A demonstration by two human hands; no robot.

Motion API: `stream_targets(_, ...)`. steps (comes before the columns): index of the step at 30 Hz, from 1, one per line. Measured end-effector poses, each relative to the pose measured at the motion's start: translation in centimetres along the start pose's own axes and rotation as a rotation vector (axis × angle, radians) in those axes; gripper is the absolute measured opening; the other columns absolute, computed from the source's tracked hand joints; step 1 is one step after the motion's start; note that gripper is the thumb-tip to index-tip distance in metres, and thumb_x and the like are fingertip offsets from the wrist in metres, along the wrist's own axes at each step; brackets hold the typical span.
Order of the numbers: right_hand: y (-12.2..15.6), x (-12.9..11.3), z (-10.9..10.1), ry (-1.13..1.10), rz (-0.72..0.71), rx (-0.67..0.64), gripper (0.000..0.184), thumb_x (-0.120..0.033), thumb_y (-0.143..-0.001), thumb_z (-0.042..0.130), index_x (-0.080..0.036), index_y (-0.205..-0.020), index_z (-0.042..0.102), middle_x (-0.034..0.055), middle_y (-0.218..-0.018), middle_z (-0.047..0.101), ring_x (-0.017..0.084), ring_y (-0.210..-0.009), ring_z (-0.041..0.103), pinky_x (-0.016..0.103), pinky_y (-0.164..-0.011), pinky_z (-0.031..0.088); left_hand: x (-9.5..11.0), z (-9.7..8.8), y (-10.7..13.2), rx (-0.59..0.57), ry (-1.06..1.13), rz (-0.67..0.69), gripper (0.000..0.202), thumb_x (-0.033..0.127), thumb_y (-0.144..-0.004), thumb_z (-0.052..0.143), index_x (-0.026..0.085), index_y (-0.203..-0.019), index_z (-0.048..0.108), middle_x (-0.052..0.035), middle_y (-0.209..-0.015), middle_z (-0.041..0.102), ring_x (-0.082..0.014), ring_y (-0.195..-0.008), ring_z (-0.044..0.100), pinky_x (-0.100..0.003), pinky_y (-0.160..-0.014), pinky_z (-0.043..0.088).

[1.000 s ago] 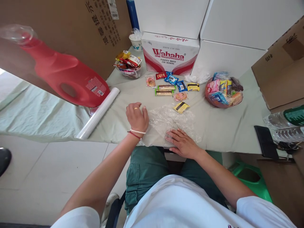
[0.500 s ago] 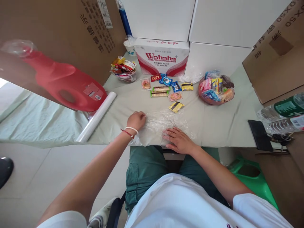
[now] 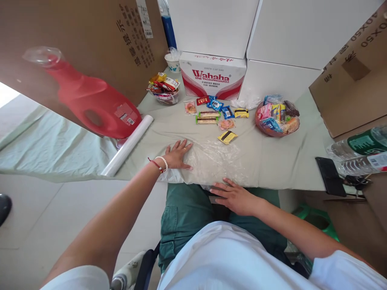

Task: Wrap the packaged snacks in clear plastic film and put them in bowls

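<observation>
A wrinkled sheet of clear plastic film (image 3: 211,159) lies on the cloth-covered table in front of me. My left hand (image 3: 177,155) rests on its left side, fingers spread flat. Close to the table's front edge, my right hand (image 3: 234,196) has its fingers stretched out near the film's lower edge; whether it touches the film I cannot tell. Just beyond the film sits a yellow wrapped snack (image 3: 227,137). Behind it are two long green-ended wrapped bars (image 3: 208,117), a pink-wrapped snack (image 3: 226,124), blue packets (image 3: 227,112) and a red packet (image 3: 202,100).
A roll of plastic film (image 3: 128,145) lies left, beside a large red jug (image 3: 99,104). Snack bowls stand at back left (image 3: 166,98) and right (image 3: 263,128). A Wahaha carton (image 3: 213,76) stands behind. On the right are a black phone (image 3: 330,176) and plastic bottles (image 3: 367,141).
My left hand has gone from a closed grip to spread flat on the film. My right hand has moved down toward the table edge. The film looks flatter, and the view has shifted slightly.
</observation>
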State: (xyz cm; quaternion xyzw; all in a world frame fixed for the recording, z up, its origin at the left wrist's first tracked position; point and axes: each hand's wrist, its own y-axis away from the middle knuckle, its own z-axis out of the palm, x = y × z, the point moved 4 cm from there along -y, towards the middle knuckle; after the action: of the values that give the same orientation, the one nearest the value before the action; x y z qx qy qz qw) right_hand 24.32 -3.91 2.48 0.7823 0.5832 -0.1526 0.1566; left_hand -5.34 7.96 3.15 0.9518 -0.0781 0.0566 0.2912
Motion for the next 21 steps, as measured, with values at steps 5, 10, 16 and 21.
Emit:
stream_targets(5, -0.6, 0.1, -6.3, -0.300, 0.083, 0.133, 0.029, -0.028, -0.108, 0.052, -0.022, -0.123, 0.076, 0.0075, -0.117, 0.079, 0.019, -0.116, 0.070, 0.035, -0.104, 0.053, -0.4, 0.2, 0.1, 0.005, -0.004, 0.046, 0.130, 0.055, -0.070, 0.080, 0.030, -0.172, 0.003, -0.0129, -0.179, -0.013, -0.0432, -0.165, -0.009, -0.078, -0.124, 0.010)
stream_targets(10, -6.6, 3.1, -9.5, -0.007, 0.401, 0.231, 0.031, -0.024, -0.109, 0.048, -0.020, -0.120, 0.076, 0.0111, -0.111, 0.076, 0.024, -0.109, 0.066, 0.035, -0.091, 0.053, -0.2, 0.6, 0.1, 0.033, 0.014, 0.052, 0.132, 0.059, -0.069, 0.081, 0.031, -0.172, 0.002, -0.0133, -0.179, -0.011, -0.0437, -0.165, -0.009, -0.079, -0.123, 0.009)
stream_targets(16, -12.4, 2.4, -3.8, 0.045, 0.045, 0.020, 0.037, -0.026, -0.099, 0.068, -0.022, -0.136, 0.072, 0.0116, -0.150, 0.063, 0.028, -0.143, 0.050, 0.049, -0.123, 0.037, -2.8, 1.2, 0.0, 0.162, 0.166, 0.114, 0.118, 0.065, -0.078, 0.071, 0.025, -0.172, 0.012, -0.0176, -0.180, 0.006, -0.0378, -0.166, 0.008, -0.067, -0.129, 0.016)
stream_targets(21, -11.7, 1.0, -0.3, 0.092, -0.021, 0.022, 0.054, -0.018, -0.100, 0.063, -0.028, -0.152, 0.059, 0.0070, -0.171, 0.041, 0.026, -0.160, 0.031, 0.055, -0.133, 0.016, -2.9, 0.3, 2.4, 0.720, 0.294, -0.111, 0.075, 0.033, -0.085, 0.066, 0.014, -0.155, 0.048, -0.0230, -0.165, 0.042, -0.0383, -0.156, 0.038, -0.057, -0.126, 0.034)
